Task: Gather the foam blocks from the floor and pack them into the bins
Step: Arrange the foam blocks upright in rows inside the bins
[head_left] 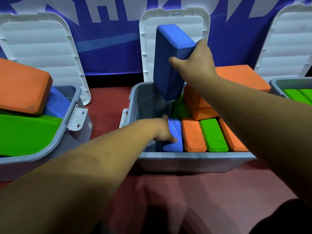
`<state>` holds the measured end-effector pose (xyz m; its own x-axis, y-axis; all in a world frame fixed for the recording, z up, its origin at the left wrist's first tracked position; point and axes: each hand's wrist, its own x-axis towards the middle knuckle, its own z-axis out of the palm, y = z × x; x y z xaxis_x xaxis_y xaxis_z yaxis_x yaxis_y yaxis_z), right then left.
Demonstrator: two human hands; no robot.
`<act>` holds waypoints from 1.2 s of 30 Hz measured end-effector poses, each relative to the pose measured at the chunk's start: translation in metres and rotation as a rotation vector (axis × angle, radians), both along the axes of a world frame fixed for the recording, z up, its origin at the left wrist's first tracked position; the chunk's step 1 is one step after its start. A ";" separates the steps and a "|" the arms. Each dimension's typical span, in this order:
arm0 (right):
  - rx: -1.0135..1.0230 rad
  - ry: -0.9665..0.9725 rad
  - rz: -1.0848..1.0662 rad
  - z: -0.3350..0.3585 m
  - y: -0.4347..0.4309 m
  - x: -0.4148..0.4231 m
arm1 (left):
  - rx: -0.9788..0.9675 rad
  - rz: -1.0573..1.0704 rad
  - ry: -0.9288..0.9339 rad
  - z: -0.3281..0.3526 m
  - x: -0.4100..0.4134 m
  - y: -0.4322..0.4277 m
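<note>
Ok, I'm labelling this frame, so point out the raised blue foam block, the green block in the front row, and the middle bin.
raised blue foam block (pixel 166 80): head view, its broad front face.
green block in the front row (pixel 213 135): head view, its top face.
middle bin (pixel 194 155): head view, its near rim.

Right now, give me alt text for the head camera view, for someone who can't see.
The right hand holds a blue foam block end-down over the middle grey bin, while the left hand touches a second blue block inside beside an orange block and a green block.

Three bins (pixel 194 157), three lids (pixel 175 16) — three blue blocks (pixel 168 65).
</note>
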<state>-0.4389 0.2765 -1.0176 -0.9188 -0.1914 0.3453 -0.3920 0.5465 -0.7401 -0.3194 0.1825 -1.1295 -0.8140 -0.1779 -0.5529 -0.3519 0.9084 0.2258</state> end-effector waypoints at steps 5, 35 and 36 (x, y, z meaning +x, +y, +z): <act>0.043 0.014 0.011 -0.004 -0.004 0.001 | 0.063 0.099 0.180 -0.005 -0.006 -0.018; 0.422 0.111 0.135 -0.010 0.003 0.000 | 0.349 0.256 0.234 -0.026 -0.027 -0.037; 0.415 0.110 0.138 -0.010 0.003 0.001 | 0.354 0.260 0.233 -0.026 -0.027 -0.037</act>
